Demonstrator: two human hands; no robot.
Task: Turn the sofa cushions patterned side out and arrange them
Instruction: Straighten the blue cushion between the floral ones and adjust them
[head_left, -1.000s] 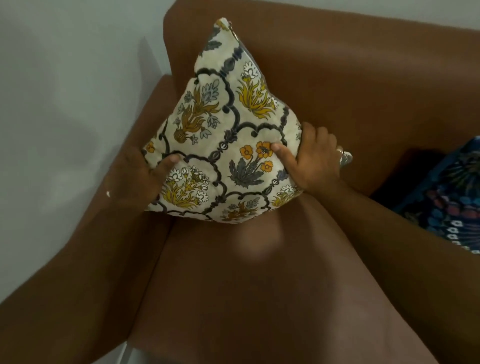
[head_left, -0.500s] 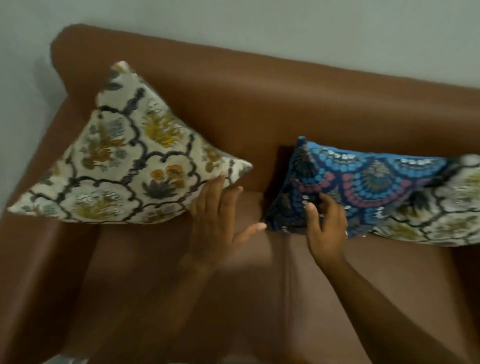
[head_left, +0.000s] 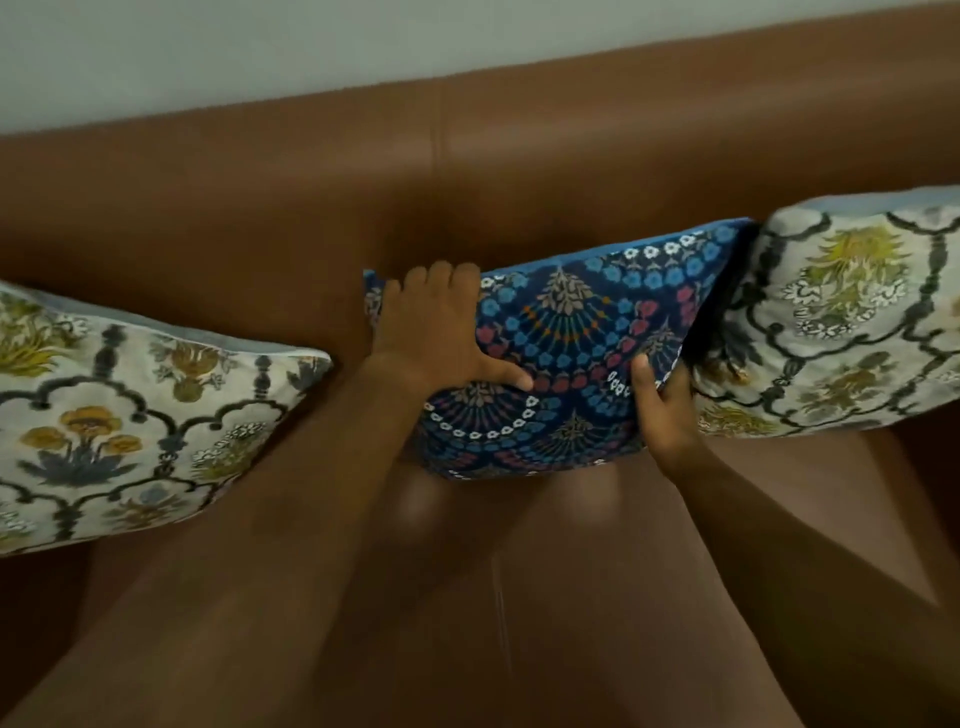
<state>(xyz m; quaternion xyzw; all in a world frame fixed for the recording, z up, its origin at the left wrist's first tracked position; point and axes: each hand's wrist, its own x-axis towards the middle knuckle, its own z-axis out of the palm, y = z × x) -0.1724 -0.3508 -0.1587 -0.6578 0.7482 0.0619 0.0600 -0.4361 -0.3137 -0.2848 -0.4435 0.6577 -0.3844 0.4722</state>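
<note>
Three cushions lean against the back of a brown leather sofa (head_left: 519, 171), all patterned side out. A dark blue cushion (head_left: 571, 364) with floral arcs is in the middle. My left hand (head_left: 431, 327) grips its upper left corner, thumb spread over the front. My right hand (head_left: 662, 410) grips its lower right edge, fingers tucked behind. One cream floral cushion (head_left: 119, 415) rests at the left, apart from my hands. A second cream floral cushion (head_left: 841, 322) sits at the right, touching the blue one.
A pale wall (head_left: 311, 52) runs behind the sofa back. The brown seat (head_left: 571, 571) stretches below the cushions, with a seam down its middle. A gap of bare backrest lies between the left cream cushion and the blue one.
My view swung right along the sofa. My left hand left the cream cushion and took the blue cushion's left corner; my right hand shifted to its right edge. The blue cushion now stands more upright.
</note>
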